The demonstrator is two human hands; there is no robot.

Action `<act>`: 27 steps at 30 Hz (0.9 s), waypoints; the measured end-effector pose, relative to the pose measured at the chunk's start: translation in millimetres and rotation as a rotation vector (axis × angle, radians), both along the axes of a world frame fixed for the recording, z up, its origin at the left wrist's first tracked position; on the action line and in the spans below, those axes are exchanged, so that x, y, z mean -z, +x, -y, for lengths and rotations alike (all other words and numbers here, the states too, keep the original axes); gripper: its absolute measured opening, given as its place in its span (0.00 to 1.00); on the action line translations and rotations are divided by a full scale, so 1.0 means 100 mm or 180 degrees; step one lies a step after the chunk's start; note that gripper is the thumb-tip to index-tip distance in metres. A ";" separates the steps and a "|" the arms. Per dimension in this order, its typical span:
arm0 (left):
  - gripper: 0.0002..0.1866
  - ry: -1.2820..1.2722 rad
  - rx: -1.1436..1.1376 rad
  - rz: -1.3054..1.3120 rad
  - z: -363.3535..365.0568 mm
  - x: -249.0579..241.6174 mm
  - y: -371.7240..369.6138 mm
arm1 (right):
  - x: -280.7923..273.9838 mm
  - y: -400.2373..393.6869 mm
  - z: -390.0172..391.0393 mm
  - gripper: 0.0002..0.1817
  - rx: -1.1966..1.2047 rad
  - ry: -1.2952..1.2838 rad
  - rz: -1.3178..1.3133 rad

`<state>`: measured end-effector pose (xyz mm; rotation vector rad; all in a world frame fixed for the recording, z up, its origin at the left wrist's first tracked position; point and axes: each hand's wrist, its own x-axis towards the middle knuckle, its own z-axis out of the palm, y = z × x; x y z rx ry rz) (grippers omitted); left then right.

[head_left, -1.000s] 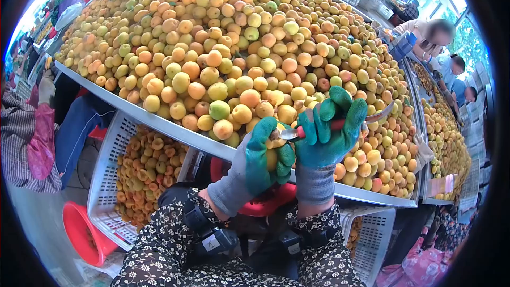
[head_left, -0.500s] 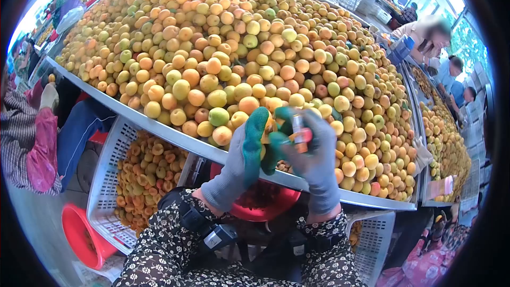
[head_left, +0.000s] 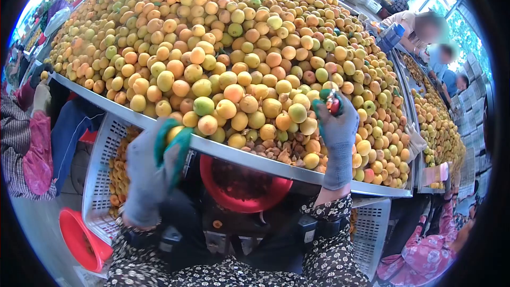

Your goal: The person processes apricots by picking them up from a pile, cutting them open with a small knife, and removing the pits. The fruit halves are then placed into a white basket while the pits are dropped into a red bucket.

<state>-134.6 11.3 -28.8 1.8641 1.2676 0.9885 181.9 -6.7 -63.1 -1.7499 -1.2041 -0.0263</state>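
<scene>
My left hand [head_left: 149, 165], in a grey glove with green coating, is blurred over the left crate, at the table's front edge. Between its green fingers shows a yellow apricot [head_left: 174, 134]. My right hand [head_left: 339, 122], gloved alike, is closed round a small tool [head_left: 333, 104] with a red, shiny part; the rest is hidden in the fist. That hand is above the front right of a large heap of apricots [head_left: 212, 53] on a metal-edged table [head_left: 255, 160]. Brown scraps [head_left: 273, 151] lie near the rim between my hands.
A white crate [head_left: 98, 180] of split apricots stands at lower left, beside a red bucket [head_left: 85, 239]. Under the rim sits a red basin [head_left: 244, 204] with dark contents. Another white crate [head_left: 372, 228] is at lower right. People work at both sides.
My hands have parted from over the rim. The left has swung left and down toward the crate with the apricot; the right has moved right and up with the tool.
</scene>
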 end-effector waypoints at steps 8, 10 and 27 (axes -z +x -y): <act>0.29 0.0790 0.0373 -0.0788 0.05 0.03 0.07 | -0.09 -0.23 0.02 0.25 -0.0409 -0.1671 0.1464; 0.31 0.0318 0.0658 -0.0103 -0.02 0.10 0.43 | -0.09 -0.23 0.01 0.25 -0.0698 -0.1115 0.0741; 0.26 -0.1597 0.1498 0.2782 -0.21 0.25 0.97 | -0.27 -0.47 0.30 0.22 -0.1705 -0.0560 -0.1569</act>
